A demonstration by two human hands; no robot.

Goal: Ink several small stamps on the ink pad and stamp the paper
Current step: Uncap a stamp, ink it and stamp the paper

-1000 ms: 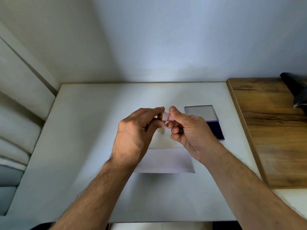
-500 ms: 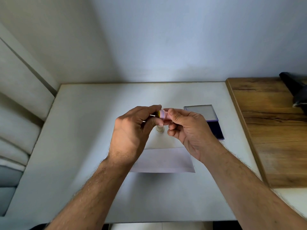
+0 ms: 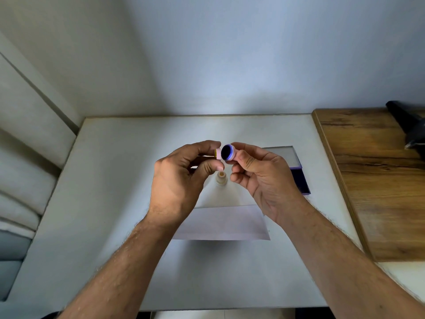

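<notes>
A: What does each grip have?

B: I see the right hand [image 3: 264,180] pinching a small pink stamp [image 3: 227,153] between thumb and forefinger, its dark, inked-looking round face turned toward the camera. I judge that's to check the face before pressing. The left hand [image 3: 177,180] pinches a second small piece [image 3: 216,152], pink with a yellow edge, just beside the stamp. It may be a cap or another stamp; I can't tell which.

A: Why hold them up in the air?

B: My guess is that the two pieces belong together and are being handled above the paper [image 3: 220,223], so anything dropped lands there.

A: What's underneath?

B: Another small stamp [image 3: 221,178], pale, stands upright on the far part of the paper. The ink pad [image 3: 296,178] lies to the right, lid open and its dark pad within easy reach of the right hand. All of it sits on the white worktop [image 3: 115,203].

A: Any prints yet?

B: None that I can make out on the visible paper.
</notes>
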